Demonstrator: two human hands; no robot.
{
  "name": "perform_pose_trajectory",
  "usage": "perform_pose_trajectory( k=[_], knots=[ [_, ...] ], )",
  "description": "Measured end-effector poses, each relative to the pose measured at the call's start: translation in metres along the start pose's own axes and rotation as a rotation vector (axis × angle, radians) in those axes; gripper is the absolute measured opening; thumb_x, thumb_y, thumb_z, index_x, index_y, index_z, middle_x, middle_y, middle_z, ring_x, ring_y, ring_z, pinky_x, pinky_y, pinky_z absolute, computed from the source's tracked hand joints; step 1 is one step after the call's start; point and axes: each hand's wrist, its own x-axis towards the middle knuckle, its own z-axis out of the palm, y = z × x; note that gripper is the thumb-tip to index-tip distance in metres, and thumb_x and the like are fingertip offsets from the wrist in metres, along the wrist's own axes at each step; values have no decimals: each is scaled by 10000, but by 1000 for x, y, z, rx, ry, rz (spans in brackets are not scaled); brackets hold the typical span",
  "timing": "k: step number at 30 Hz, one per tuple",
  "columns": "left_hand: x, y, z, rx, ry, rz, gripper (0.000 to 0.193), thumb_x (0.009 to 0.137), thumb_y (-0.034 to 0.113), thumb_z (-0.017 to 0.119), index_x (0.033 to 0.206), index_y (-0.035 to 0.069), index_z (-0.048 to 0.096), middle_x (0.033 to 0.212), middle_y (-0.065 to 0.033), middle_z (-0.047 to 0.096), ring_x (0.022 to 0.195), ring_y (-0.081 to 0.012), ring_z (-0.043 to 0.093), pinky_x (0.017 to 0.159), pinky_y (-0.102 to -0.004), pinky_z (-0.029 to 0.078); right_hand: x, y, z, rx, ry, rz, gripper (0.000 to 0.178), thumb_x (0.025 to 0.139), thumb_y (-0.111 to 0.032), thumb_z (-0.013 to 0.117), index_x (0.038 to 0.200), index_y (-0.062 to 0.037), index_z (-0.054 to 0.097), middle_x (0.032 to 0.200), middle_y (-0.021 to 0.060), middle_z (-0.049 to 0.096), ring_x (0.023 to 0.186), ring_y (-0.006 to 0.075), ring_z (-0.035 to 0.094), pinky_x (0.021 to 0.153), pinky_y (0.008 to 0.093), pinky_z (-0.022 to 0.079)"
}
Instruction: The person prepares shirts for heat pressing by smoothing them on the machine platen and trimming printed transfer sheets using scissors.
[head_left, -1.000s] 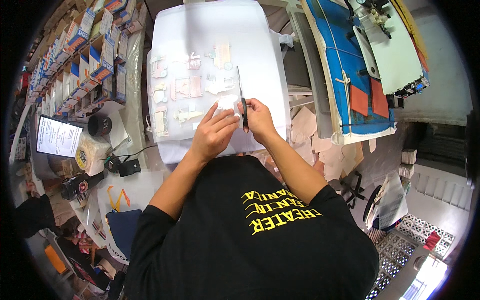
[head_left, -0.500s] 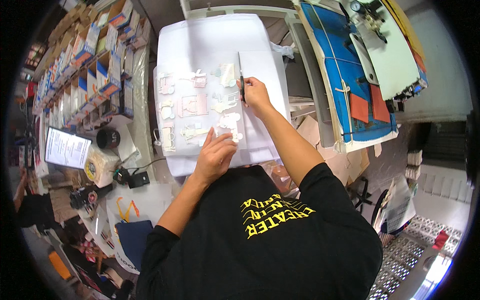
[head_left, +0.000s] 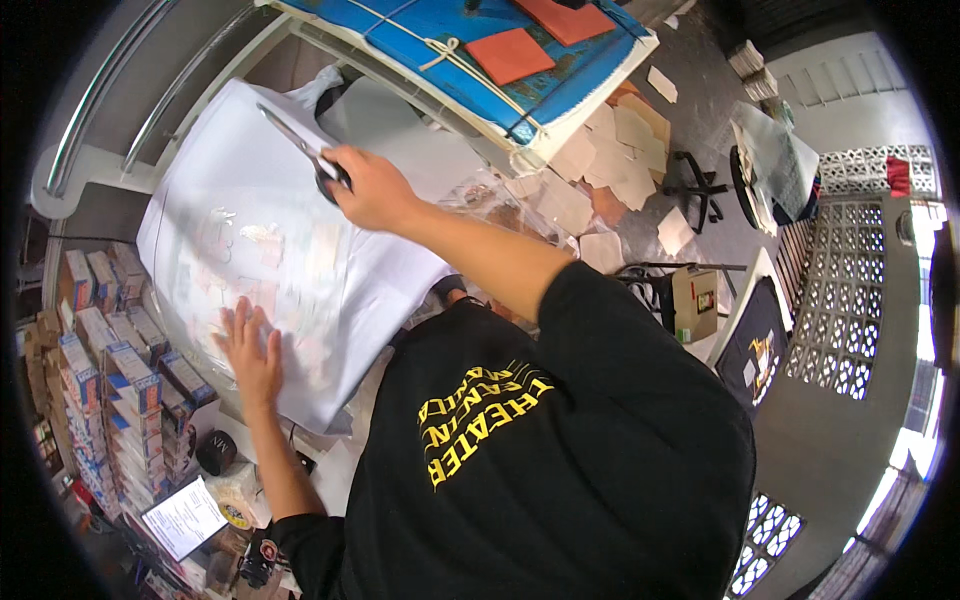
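Right hand point(head_left: 372, 190) curled firmly around the black handles of a pair of scissors point(head_left: 300, 142), the person holds them over the worktop point(head_left: 385, 290) by its right edge, the long silver blades aimed toward the far right corner and apparently together, or nearly so. Left hand point(head_left: 252, 355), palm down with its fingers spread and nothing visible in its grasp, is at the worktop's left edge, over the lower left part of a clear sheet point(head_left: 292, 300); how hard it presses cannot be told. That sheet lies on the white covering, mostly along the left side of the worktop and well short of its near right corner, and it bears pale, pinkish shapes point(head_left: 265, 235) that glare and blur leave faint. Beyond the worktop's right edge is a blue panel point(head_left: 400, 22) with two orange-red pads point(head_left: 512, 56) on it. Past the left edge stand rows of small cartons point(head_left: 130, 375), with a black cylinder point(head_left: 216, 453) and a printed page point(head_left: 186, 518) near them. Loose papers point(head_left: 625, 160) lie on the floor to the right.
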Motion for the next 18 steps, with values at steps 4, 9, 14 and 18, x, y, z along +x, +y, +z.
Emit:
perform_pose_trajectory(
  k=[4,9,14,18],
  knots=[
    [7,-41,-16,226,-3,-33,413,924,206,585,1336,188,569,1539,-121,360,1454,-376,236,1155,-616,71,-94,1,-45,169,-275,156,383,840,-120,663,1214,-70,598,1034,156,680,908,263,667,806,365,518],
    [55,-1,-6,-124,261,-104,385,901,222,621,1275,132,602,1427,-160,457,1337,-370,406,1115,-609,215,-171,-4,-91,541,-621,908,416,940,-170,633,1309,-38,492,892,47,597,732,103,597,567,227,460],
    [53,57,22,-78,243,-95,511,894,364,609,1345,133,538,1496,-157,395,1404,-420,295,1136,-635,150,-170,-12,-58,549,-657,828,415,959,-209,614,1300,-16,481,866,51,598,691,108,597,524,222,448],
    [53,71,27,-74,273,-222,513,890,371,611,1340,132,543,1489,-157,404,1407,-418,289,1138,-628,143,-167,-23,-42,537,-589,831,404,960,-212,612,1289,-16,482,876,47,599,691,104,596,522,217,446]
  ],
)
